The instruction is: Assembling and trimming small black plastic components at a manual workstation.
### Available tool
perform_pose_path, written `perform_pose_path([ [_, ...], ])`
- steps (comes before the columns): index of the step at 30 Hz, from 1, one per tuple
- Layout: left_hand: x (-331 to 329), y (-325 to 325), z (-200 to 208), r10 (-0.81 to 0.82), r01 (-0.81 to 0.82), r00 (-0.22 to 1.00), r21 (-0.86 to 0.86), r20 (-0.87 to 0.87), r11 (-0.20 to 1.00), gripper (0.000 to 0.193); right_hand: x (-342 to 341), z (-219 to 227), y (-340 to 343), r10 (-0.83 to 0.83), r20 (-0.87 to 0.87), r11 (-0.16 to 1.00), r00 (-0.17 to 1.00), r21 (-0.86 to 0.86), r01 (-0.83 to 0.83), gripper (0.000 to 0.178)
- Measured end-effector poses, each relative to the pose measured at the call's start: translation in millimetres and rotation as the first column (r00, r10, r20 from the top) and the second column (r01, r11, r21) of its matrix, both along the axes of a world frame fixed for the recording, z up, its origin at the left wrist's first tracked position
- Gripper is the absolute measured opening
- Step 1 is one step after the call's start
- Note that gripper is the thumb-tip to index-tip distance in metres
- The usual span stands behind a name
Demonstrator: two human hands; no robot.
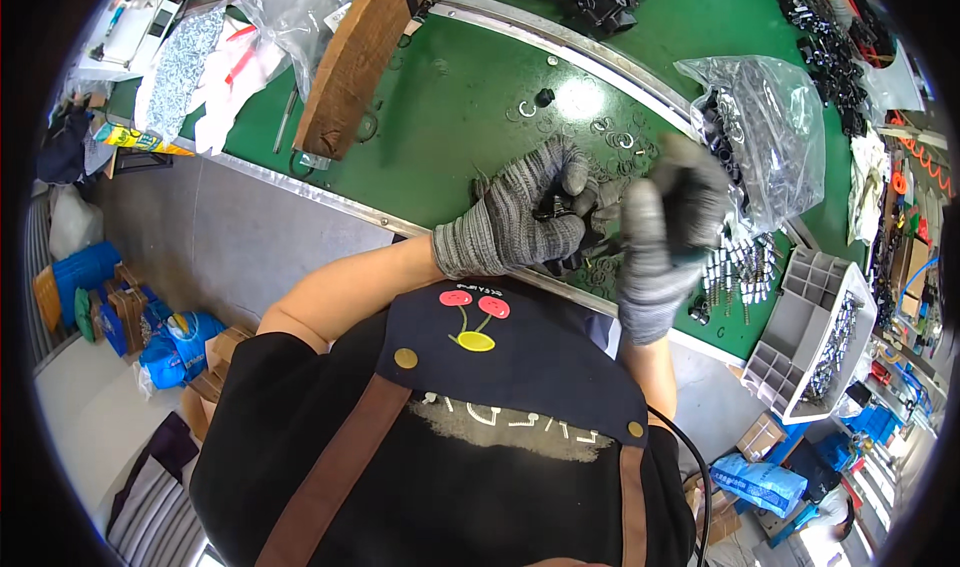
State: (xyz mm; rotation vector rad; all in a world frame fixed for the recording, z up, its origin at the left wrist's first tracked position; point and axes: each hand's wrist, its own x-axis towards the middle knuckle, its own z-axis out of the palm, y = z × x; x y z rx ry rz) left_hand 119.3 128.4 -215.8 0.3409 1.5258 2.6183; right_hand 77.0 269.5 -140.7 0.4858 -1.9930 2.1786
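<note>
Fingers [575, 172] of your left hand [520, 217] curl tight around a small black part [560, 207], held low over the green tabletop [450, 127]; keep that grip steady and the part turned toward you. Your right hand [665, 222] is blurred, so I cannot tell whether its fingers are together or apart. Bring it in slowly, clear of the plastic bag [765, 127] and the scattered metal rings [610, 132]

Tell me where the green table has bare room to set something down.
Barest: the green table between the wooden block and the scattered metal rings. Crowded: around both gloved hands, by the clear bag and the grey tray.
</note>
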Motion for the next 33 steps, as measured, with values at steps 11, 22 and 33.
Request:
perform_pose_path([
  [11,-9,8,10,0.205,-0.221,0.956,0.057,0.212,0.974,0.027,-3,-51,16,0.069,0.209,0.922,0.975,0.361,-0.143,0.024],
  [22,-100,11,99,0.24,-0.34,0.749,0.048,0.617,0.939,0.039,-50,-1,52,-0.07,0.374,0.996,0.925,-0.027,0.086,0.031],
  [33,-384,-243,43,0.896,-0.451,0.435,0.838,-0.095,0.308,0.039,-58,-43,101,-0.048,0.215,0.998,0.975,0.056,0.037,0.027],
])
